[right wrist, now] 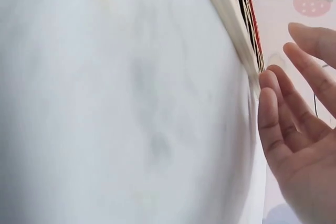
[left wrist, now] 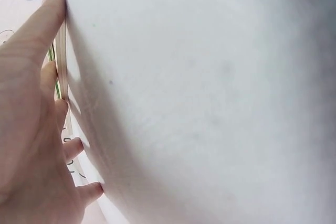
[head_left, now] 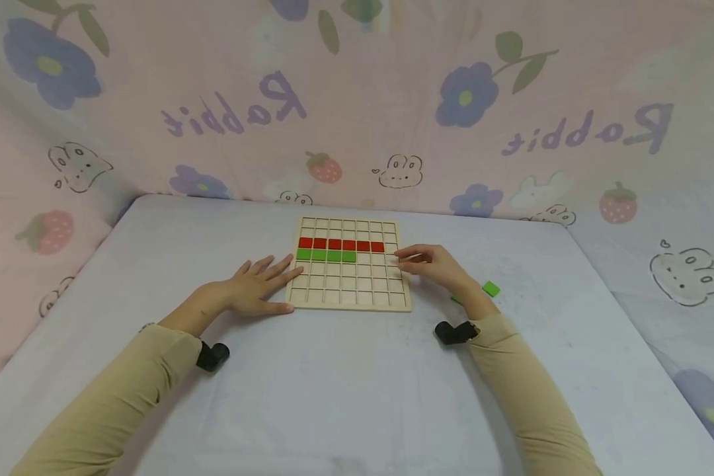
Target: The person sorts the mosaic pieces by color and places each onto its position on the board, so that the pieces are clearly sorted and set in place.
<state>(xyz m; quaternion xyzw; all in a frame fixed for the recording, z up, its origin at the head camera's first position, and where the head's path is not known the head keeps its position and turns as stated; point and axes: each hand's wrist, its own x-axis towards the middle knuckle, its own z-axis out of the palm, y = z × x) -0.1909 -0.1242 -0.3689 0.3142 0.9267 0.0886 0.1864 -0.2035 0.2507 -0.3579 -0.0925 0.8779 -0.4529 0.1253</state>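
A wooden grid board lies flat on the table. One of its rows bears several red square tiles; the row just nearer to me has several green square tiles at its left end. My left hand is spread at the board's left edge, with the thumb at the near corner and fingers touching the rim. At the right edge is my right hand, its fingers loosely bent. In the right wrist view, that hand's thumb and index finger are apart with nothing between them.
A loose green tile lies right of my right wrist, and another green piece is partly hidden under that wrist. The white-covered table meets a printed cloth at the back and sides.
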